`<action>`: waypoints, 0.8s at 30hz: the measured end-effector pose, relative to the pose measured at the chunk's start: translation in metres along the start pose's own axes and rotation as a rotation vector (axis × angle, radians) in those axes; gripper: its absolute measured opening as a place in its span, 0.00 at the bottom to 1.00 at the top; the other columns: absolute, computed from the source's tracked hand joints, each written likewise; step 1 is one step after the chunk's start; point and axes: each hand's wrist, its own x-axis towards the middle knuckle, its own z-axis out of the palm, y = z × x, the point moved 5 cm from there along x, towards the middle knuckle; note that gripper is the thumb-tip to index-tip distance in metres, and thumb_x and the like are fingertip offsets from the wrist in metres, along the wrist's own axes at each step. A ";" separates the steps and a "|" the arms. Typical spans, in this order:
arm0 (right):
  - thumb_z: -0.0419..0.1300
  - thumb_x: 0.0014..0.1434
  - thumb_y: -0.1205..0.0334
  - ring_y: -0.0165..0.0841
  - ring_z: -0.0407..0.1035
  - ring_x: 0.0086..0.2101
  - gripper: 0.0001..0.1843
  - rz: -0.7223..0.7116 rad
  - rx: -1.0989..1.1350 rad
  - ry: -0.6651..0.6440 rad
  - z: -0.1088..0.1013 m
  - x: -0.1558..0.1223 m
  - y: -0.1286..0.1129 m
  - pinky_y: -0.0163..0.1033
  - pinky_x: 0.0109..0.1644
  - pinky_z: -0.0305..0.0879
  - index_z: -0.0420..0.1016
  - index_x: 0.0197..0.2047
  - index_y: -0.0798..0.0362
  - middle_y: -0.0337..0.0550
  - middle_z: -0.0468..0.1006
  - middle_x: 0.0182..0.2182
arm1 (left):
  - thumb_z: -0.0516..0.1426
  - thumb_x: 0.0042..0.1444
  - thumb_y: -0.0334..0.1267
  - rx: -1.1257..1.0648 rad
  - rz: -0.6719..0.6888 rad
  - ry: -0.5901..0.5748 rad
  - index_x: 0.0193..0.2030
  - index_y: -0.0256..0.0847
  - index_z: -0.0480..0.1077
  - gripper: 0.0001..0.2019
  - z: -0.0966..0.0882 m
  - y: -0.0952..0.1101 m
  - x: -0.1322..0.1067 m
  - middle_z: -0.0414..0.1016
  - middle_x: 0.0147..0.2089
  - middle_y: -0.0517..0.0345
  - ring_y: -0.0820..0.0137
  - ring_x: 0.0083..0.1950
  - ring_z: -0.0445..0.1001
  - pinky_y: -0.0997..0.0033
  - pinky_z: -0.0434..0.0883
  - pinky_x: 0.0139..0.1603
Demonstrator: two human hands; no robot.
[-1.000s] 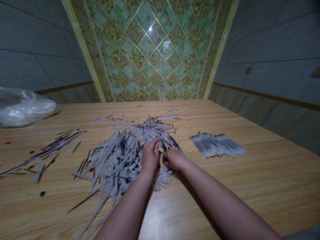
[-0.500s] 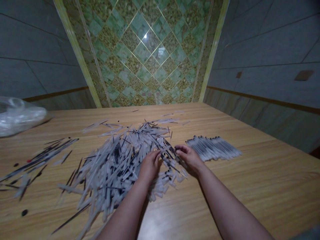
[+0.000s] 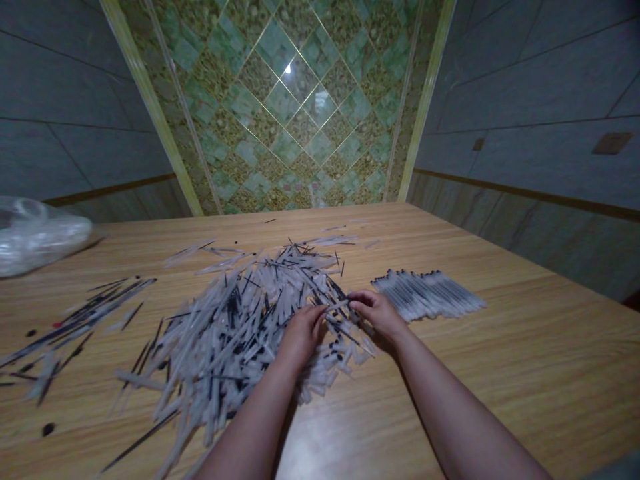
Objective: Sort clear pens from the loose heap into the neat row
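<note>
A big loose heap of clear pen barrels and thin black refills point(image 3: 235, 320) covers the middle of the wooden table point(image 3: 500, 373). My left hand point(image 3: 300, 333) rests on the heap's right side, fingers curled round one end of a clear pen barrel point(image 3: 336, 306). My right hand point(image 3: 379, 312) is at the heap's right edge and pinches the other end of the same barrel. Just right of that hand lies a neat row of assembled pens point(image 3: 430, 293).
A smaller scatter of black refills and caps point(image 3: 75, 323) lies at the left. A clear plastic bag point(image 3: 35, 233) sits at the far left back. Tiled walls close off the table's far side.
My right hand has moved from beside the left hand out to the right edge of the heap. Both hands now hold one barrel between them. The view has shifted slightly.
</note>
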 end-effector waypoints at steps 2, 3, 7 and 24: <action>0.62 0.46 0.57 0.35 0.70 0.37 0.14 -0.012 -0.029 -0.023 0.000 0.000 0.002 0.41 0.44 0.63 0.76 0.37 0.53 0.46 0.78 0.35 | 0.47 0.58 0.39 0.000 -0.002 -0.005 0.46 0.40 0.70 0.15 0.000 0.000 0.000 0.73 0.41 0.51 0.68 0.43 0.70 0.70 0.65 0.45; 0.62 0.46 0.57 0.35 0.70 0.37 0.14 -0.017 -0.046 -0.033 0.000 0.000 0.002 0.41 0.44 0.63 0.76 0.37 0.53 0.46 0.78 0.35 | 0.47 0.58 0.39 0.002 -0.004 -0.007 0.46 0.40 0.71 0.15 -0.001 0.000 -0.001 0.73 0.41 0.51 0.68 0.43 0.70 0.70 0.65 0.45; 0.61 0.47 0.58 0.36 0.70 0.37 0.13 -0.060 -0.130 -0.039 -0.002 -0.001 0.000 0.41 0.44 0.63 0.77 0.38 0.53 0.46 0.78 0.35 | 0.47 0.58 0.39 -0.002 -0.005 -0.009 0.46 0.41 0.71 0.15 -0.001 -0.001 -0.001 0.73 0.41 0.51 0.68 0.43 0.70 0.69 0.65 0.45; 0.61 0.47 0.58 0.36 0.70 0.37 0.14 -0.083 -0.163 -0.022 0.000 -0.003 -0.002 0.42 0.44 0.64 0.76 0.38 0.53 0.46 0.78 0.36 | 0.47 0.57 0.38 -0.039 -0.014 -0.034 0.45 0.41 0.71 0.15 0.001 -0.002 -0.002 0.73 0.39 0.52 0.68 0.41 0.70 0.71 0.65 0.44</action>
